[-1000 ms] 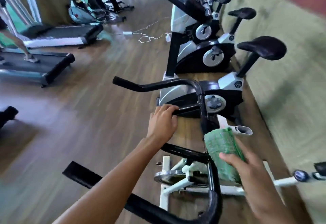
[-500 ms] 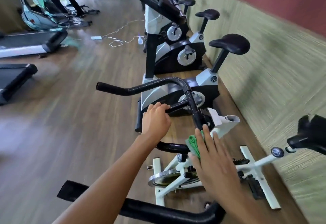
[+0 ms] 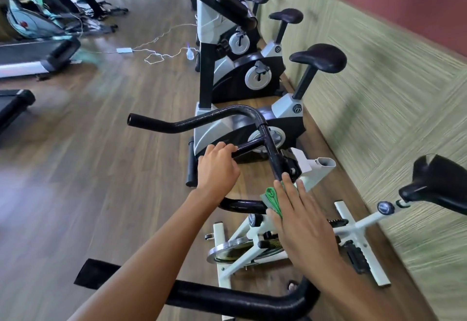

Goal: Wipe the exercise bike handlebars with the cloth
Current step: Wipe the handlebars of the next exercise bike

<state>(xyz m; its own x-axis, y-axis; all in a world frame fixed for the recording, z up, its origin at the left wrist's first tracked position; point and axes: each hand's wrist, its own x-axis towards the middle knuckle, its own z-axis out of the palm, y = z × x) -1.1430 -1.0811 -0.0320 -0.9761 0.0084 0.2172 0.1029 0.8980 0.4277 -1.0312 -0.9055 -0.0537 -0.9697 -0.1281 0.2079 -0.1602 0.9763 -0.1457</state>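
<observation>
the left hand (image 3: 217,166) is curled over the short inner bar of the black handlebars (image 3: 192,121), fingers wrapped round the tube and knuckles up, so it is clamped on that bar. the right hand (image 3: 302,222) lies flat and spread, palm down, pressing the folded green cloth (image 3: 271,199) against the handlebar's centre section; the fingers are straight rather than curled, so the cloth is pinned under the palm, not pinched. only a folded corner of the cloth peeks out at the left edge of that hand, touching the curved black tube just below the left wrist. past the right fingertips (image 3: 286,179) the upright part of the bar runs to its clamp (bolts visible) and the white stem (image 3: 316,169) just beside it. the long upper grip sweeps away to the left above the left hand, and a second padded grip (image 3: 227,298) crosses under both forearms. below the right hand sits the white frame (image 3: 353,229) with its flywheel (image 3: 235,251), and the black saddle (image 3: 439,184) is off to the right. beyond the hands 2 grey upright bikes (image 3: 242,128) stand in a row along the green wall (image 3: 391,93), on a wooden floor (image 3: 101,169).
</observation>
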